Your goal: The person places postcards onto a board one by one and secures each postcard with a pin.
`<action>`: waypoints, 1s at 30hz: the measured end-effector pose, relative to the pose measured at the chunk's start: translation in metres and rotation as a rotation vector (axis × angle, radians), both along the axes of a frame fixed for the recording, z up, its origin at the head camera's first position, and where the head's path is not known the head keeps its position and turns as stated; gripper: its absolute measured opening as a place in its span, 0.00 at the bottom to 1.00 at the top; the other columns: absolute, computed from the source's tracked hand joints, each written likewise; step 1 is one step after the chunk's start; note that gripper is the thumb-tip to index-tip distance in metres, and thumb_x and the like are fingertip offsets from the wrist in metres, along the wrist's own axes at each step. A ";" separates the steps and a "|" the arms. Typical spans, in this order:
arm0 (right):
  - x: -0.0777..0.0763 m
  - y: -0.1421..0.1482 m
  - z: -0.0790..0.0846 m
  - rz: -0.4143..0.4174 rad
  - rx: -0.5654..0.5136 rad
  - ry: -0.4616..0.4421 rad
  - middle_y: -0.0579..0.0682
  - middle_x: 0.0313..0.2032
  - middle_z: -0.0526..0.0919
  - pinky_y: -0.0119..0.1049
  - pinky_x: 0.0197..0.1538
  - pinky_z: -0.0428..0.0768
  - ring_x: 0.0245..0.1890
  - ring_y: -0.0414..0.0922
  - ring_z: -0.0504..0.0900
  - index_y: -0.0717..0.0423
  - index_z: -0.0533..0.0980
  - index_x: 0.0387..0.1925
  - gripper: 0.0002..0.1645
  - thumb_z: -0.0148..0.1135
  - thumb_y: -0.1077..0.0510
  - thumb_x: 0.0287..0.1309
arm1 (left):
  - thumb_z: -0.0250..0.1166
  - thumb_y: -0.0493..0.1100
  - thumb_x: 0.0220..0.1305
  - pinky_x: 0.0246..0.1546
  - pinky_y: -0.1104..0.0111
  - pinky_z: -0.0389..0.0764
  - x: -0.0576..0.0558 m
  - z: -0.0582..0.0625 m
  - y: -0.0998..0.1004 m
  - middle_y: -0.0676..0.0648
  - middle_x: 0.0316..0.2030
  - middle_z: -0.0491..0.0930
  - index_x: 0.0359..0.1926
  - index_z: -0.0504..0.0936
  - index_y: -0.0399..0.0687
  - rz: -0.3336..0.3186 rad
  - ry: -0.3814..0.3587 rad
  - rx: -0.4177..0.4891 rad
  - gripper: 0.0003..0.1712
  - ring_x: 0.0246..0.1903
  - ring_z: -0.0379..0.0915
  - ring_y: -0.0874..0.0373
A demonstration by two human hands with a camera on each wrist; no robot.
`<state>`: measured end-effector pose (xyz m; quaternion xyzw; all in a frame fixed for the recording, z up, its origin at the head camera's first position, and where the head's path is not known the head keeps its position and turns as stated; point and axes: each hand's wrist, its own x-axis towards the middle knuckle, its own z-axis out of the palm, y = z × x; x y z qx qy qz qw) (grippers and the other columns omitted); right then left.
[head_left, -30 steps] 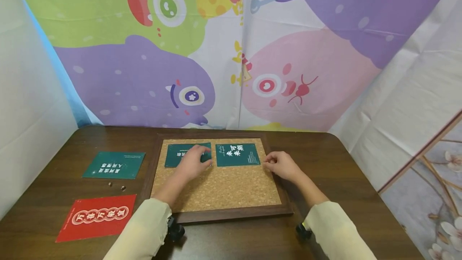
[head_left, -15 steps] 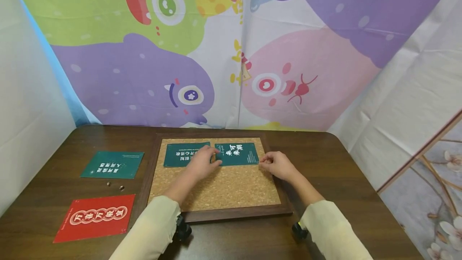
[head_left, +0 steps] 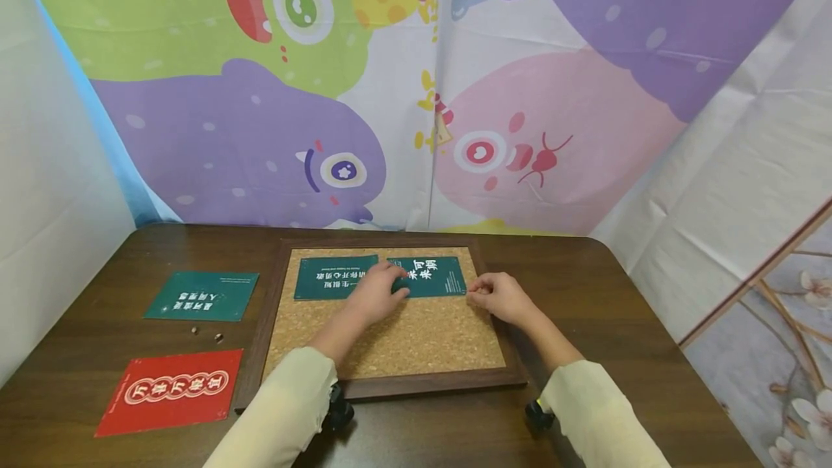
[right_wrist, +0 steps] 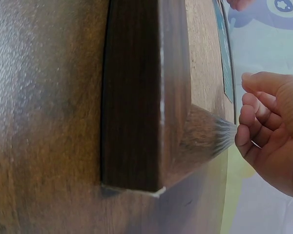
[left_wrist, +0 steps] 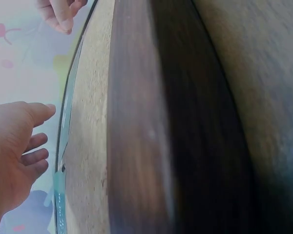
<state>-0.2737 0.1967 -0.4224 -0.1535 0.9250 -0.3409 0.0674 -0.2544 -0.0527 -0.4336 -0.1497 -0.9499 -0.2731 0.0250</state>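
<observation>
A cork board (head_left: 390, 338) in a brown wooden frame lies on the table, with two green cards side by side along its far edge. My left hand (head_left: 377, 293) reaches over the left green card (head_left: 331, 280), and its fingertips touch the left part of the right green card (head_left: 432, 276). Its fingers are relaxed in the left wrist view. At that card's near right corner is my right hand (head_left: 500, 296), thumb and fingers drawn together. In the right wrist view its fingers (right_wrist: 249, 117) are curled; whether anything small sits between the tips cannot be seen.
Left of the board lie another green card (head_left: 203, 296) and a red card (head_left: 172, 390). Between them are two small brassy pieces, one of them a round metal bit (head_left: 219, 338). A cartoon-print curtain (head_left: 416, 107) hangs behind the table.
My left hand has moved right, from the left green card to the right one, uncovering more of the left card's writing. My right hand has shifted slightly left onto the right card's corner.
</observation>
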 end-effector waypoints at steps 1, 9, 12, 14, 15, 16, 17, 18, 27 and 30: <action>0.000 0.000 0.000 0.000 -0.004 -0.002 0.46 0.17 0.73 0.31 0.21 0.69 0.17 0.39 0.68 0.56 0.78 0.29 0.07 0.60 0.56 0.51 | 0.59 0.47 0.58 0.52 0.59 0.70 0.000 0.000 0.001 0.45 0.49 0.71 0.48 0.75 0.46 -0.002 -0.001 -0.004 0.18 0.51 0.67 0.50; -0.001 0.000 -0.001 -0.013 -0.013 -0.021 0.47 0.18 0.74 0.31 0.20 0.68 0.17 0.39 0.69 0.56 0.78 0.30 0.08 0.60 0.55 0.51 | 0.59 0.45 0.58 0.50 0.60 0.71 0.000 0.000 0.008 0.46 0.46 0.71 0.47 0.75 0.47 -0.023 -0.005 -0.044 0.16 0.49 0.68 0.51; -0.001 0.001 -0.001 -0.018 -0.011 -0.023 0.48 0.18 0.74 0.31 0.20 0.69 0.17 0.39 0.69 0.55 0.78 0.30 0.08 0.60 0.55 0.52 | 0.59 0.45 0.58 0.51 0.60 0.71 0.000 0.000 0.009 0.46 0.47 0.71 0.47 0.76 0.47 -0.032 -0.003 -0.060 0.15 0.50 0.68 0.51; -0.002 0.002 -0.001 -0.019 -0.009 -0.023 0.48 0.18 0.74 0.31 0.20 0.69 0.17 0.39 0.69 0.55 0.78 0.31 0.08 0.59 0.55 0.52 | 0.59 0.44 0.58 0.50 0.60 0.71 0.000 -0.001 0.010 0.46 0.45 0.72 0.46 0.76 0.48 -0.047 0.006 -0.073 0.15 0.49 0.69 0.51; -0.002 0.002 -0.001 -0.020 -0.010 -0.024 0.48 0.18 0.73 0.31 0.20 0.69 0.17 0.39 0.69 0.55 0.78 0.30 0.08 0.59 0.55 0.52 | 0.59 0.43 0.58 0.50 0.60 0.72 0.000 0.000 0.010 0.46 0.45 0.72 0.46 0.76 0.47 -0.056 0.011 -0.079 0.14 0.48 0.69 0.51; -0.002 0.002 -0.001 -0.021 -0.010 -0.024 0.47 0.18 0.73 0.31 0.20 0.69 0.17 0.39 0.69 0.55 0.78 0.30 0.08 0.59 0.55 0.52 | 0.59 0.43 0.58 0.49 0.60 0.72 0.000 -0.001 0.010 0.46 0.44 0.72 0.46 0.77 0.47 -0.066 0.018 -0.086 0.14 0.47 0.69 0.51; -0.002 0.002 -0.001 -0.021 -0.011 -0.022 0.47 0.18 0.73 0.31 0.20 0.69 0.17 0.39 0.69 0.55 0.78 0.30 0.08 0.59 0.55 0.52 | 0.59 0.43 0.58 0.48 0.61 0.73 0.000 -0.001 0.010 0.46 0.43 0.73 0.45 0.77 0.47 -0.074 0.024 -0.094 0.13 0.46 0.70 0.51; -0.002 0.002 -0.002 -0.022 -0.009 -0.021 0.47 0.18 0.73 0.31 0.20 0.69 0.17 0.39 0.68 0.55 0.78 0.30 0.08 0.59 0.55 0.52 | 0.59 0.42 0.58 0.47 0.61 0.73 0.000 -0.002 0.010 0.46 0.42 0.73 0.44 0.77 0.47 -0.082 0.034 -0.102 0.13 0.45 0.70 0.52; -0.005 0.001 -0.003 -0.018 -0.016 -0.014 0.47 0.17 0.73 0.31 0.20 0.67 0.17 0.39 0.67 0.56 0.78 0.31 0.08 0.59 0.55 0.52 | 0.58 0.40 0.58 0.43 0.64 0.74 -0.001 -0.008 0.010 0.47 0.39 0.74 0.39 0.80 0.46 -0.110 0.077 -0.116 0.09 0.41 0.72 0.53; -0.006 0.000 -0.002 -0.021 -0.020 -0.016 0.47 0.17 0.73 0.32 0.20 0.68 0.17 0.39 0.68 0.57 0.78 0.31 0.09 0.59 0.55 0.52 | 0.58 0.41 0.59 0.43 0.64 0.74 -0.001 -0.007 0.010 0.47 0.39 0.74 0.38 0.81 0.46 -0.109 0.076 -0.118 0.08 0.41 0.71 0.54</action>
